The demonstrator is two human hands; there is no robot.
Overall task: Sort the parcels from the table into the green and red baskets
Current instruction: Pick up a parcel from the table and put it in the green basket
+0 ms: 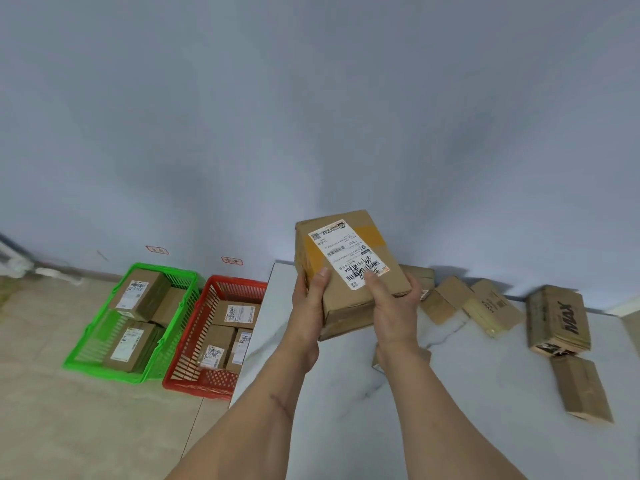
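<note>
You hold one cardboard parcel [349,268] raised above the white table [450,375], label side up, with its white shipping label [346,258] and a strip of yellow tape across the top face. Your left hand [308,303] grips the parcel's left edge, thumb on the top face; your right hand [394,306] grips the near right corner, thumb pressed on the label. Both hands are closed firmly around the box. On the table behind and to the right of it lie further parcels: a row of small boxes [464,303] near the wall, a box printed "MAX" [557,317], and a plain box [581,389] just in front of that. On the tiled floor to the left of the table stand the red basket [187,362] and, beside it, the green basket [100,344]. Each basket contains several labelled parcels. Two small red-outlined tags [232,261] are fixed to the wall above the baskets; their text is unreadable.
</note>
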